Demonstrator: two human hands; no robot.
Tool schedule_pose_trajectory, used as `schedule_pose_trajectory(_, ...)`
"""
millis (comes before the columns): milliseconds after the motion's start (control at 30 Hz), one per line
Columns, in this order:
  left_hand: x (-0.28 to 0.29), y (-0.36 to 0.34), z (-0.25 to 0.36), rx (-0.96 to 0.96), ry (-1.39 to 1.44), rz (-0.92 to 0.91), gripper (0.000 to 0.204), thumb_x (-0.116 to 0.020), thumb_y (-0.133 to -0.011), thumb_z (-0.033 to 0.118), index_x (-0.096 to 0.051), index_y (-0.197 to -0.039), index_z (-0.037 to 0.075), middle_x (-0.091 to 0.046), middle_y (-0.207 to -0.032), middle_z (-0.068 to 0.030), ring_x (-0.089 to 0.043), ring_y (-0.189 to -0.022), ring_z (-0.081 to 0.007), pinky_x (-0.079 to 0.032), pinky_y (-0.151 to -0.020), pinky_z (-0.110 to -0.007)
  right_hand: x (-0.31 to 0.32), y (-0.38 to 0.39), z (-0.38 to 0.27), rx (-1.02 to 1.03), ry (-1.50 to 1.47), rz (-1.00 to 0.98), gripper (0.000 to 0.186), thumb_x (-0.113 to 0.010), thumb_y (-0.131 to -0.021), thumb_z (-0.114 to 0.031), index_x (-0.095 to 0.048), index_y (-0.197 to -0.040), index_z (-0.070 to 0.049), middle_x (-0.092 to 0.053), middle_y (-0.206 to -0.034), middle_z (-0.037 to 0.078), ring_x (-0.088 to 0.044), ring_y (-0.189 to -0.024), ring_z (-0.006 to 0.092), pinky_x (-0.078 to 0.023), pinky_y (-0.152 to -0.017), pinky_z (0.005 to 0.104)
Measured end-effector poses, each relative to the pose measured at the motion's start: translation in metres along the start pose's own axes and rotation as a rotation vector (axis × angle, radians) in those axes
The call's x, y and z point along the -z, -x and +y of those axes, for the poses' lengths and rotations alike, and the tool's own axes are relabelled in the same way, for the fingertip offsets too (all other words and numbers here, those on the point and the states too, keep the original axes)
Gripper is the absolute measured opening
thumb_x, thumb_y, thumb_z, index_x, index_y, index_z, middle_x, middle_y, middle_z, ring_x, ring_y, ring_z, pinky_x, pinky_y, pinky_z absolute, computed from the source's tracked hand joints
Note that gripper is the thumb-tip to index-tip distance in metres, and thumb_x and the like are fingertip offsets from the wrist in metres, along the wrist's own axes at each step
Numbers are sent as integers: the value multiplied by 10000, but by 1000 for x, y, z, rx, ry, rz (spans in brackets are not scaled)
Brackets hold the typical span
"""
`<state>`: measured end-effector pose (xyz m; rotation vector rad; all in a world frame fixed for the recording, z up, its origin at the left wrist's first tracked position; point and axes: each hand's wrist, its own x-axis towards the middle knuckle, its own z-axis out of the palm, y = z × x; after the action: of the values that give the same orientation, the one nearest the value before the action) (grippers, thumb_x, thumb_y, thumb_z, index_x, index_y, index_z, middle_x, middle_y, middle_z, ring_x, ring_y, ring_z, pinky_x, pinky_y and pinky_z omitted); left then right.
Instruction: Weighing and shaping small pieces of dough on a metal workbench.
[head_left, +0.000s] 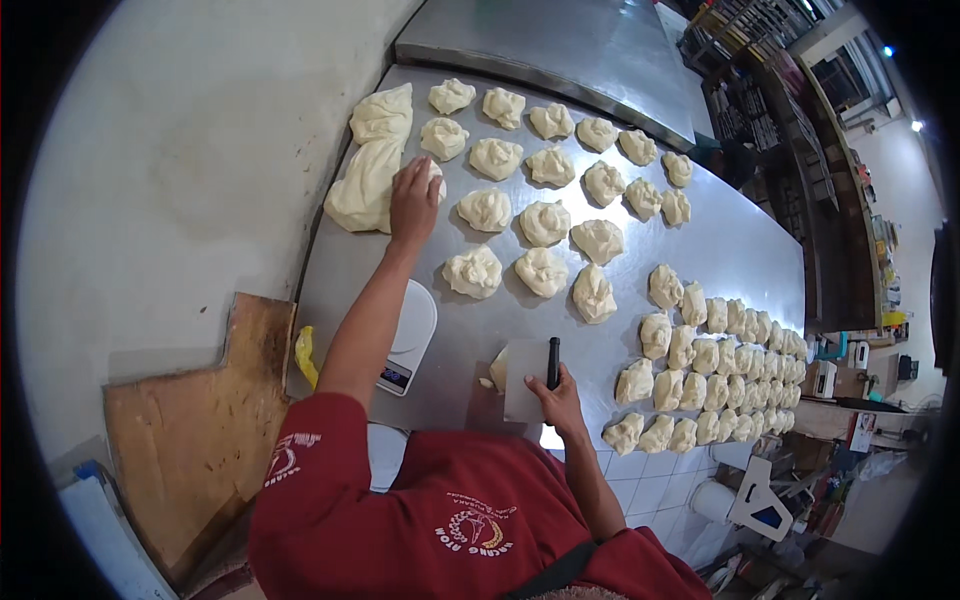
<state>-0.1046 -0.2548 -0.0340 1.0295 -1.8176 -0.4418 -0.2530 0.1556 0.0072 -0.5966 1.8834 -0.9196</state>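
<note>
My left hand (pixel 414 203) reaches across the steel table with its fingers curled over a piece of dough (pixel 438 182), close beside a large folded mass of dough (pixel 372 185). In my right hand (pixel 562 402), near the table's front edge, is a dough scraper (pixel 524 385) with a broad pale blade and black handle. A small dough scrap (pixel 498 369) shows at the blade's left edge. Under my left forearm stands a white digital scale (pixel 418 325), partly hidden by the arm. Rough dough lumps (pixel 544 223) lie in loose rows beyond my hands.
Smoother dough pieces (pixel 683 350) stand in close rows on the right of the steel table (pixel 460 345). A second steel table (pixel 560 45) adjoins the far side. At the left are a wall, a wooden board (pixel 190 430) and a yellow item (pixel 305 357) at the table edge.
</note>
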Motion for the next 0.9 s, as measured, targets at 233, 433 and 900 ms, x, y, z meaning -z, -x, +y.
schedule_pose_trajectory(233,-42,69,48,-26,-636,-76,507,-712,-963,265,-626,-1387,-1,-526,-1495,-239,-458,-1376,-460,-352,-1148,-640,38,2,15,-11,-102,248,353,-774,-925,-233,-608,-1113,16,-659,-892,120,-617,-756,233,-532,-722,384)
schedule_pose_trajectory(433,30,229,146,-346,127,-774,801,-866,-762,439,-628,-1441,87,-615,-1421,-171,-519,-1387,-362,-310,-1191,-572,69,-8,22,119,160,350,319,-751,-911,-215,-574,-1058,7,-656,-856,141,-614,-720,270,-511,-679,429)
schedule_pose_trajectory(900,31,268,179,-119,-136,-852,1030,-922,-701,383,-470,-1606,188,-499,-1515,-109,-536,-1244,-337,-415,-1111,-486,55,-14,8,138,483,379,328,-714,-908,-219,-531,-1079,-7,-647,-824,206,-600,-684,381,-495,-666,487)
